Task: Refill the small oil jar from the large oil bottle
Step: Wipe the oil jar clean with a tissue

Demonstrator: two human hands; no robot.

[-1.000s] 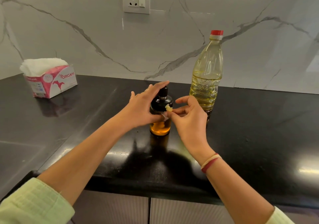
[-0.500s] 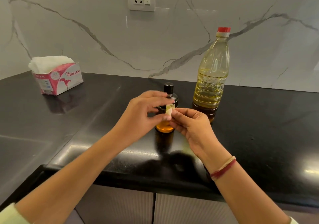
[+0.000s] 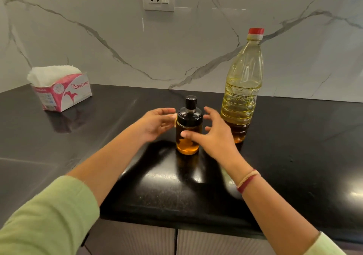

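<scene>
Parted since before, our left hand [image 3: 157, 124] and right hand [image 3: 215, 138] flank the jar [image 3: 189, 117], fingers [image 3: 211, 113] spread open, not gripping it.

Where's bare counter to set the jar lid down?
Widest: counter right of the large oil bottle. Also between the tissue box and left hand, and the strip from small oil jar to front edge. Crowded: around the jar, hands flanking it, bottle just beyond the right hand.
</scene>
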